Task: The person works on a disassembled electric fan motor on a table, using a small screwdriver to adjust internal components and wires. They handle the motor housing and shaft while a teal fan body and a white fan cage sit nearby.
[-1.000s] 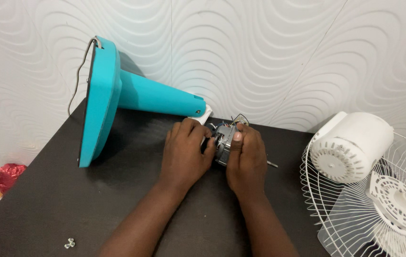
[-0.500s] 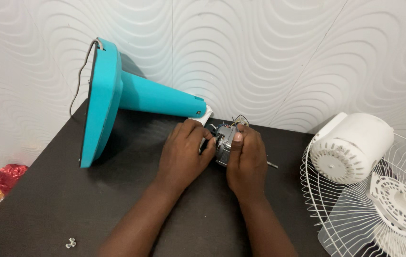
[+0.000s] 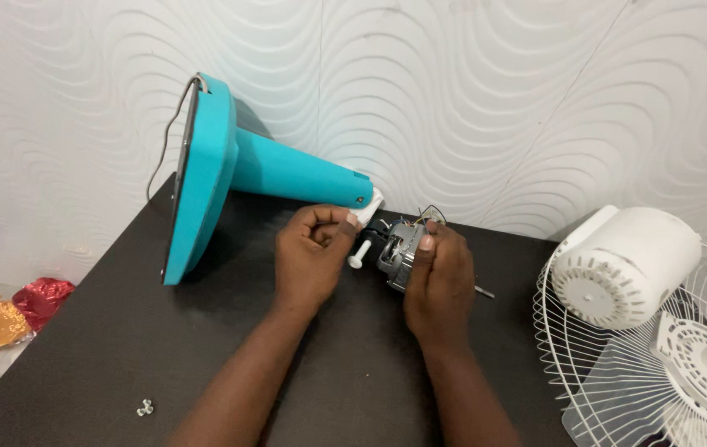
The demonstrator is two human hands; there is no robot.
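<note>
A teal fan stand (image 3: 229,178) lies on its side on the dark table (image 3: 80,348), its neck pointing right. At the neck's end sits a bare metal fan motor (image 3: 403,248) with wires and a white knob (image 3: 359,252) sticking out to the left. My right hand (image 3: 440,285) grips the motor from the right. My left hand (image 3: 312,252) is closed by the white joint piece (image 3: 367,211) at the neck's tip, just left of the knob.
A white motor housing (image 3: 627,265) and a white wire fan guard (image 3: 618,372) lie at the right edge of the table. Small screws (image 3: 144,407) rest near the front left. Red and gold foil scraps (image 3: 22,310) lie on the floor at left.
My left hand has pulled left off the motor, which uncovers the white knob. My right hand stays on the motor.
</note>
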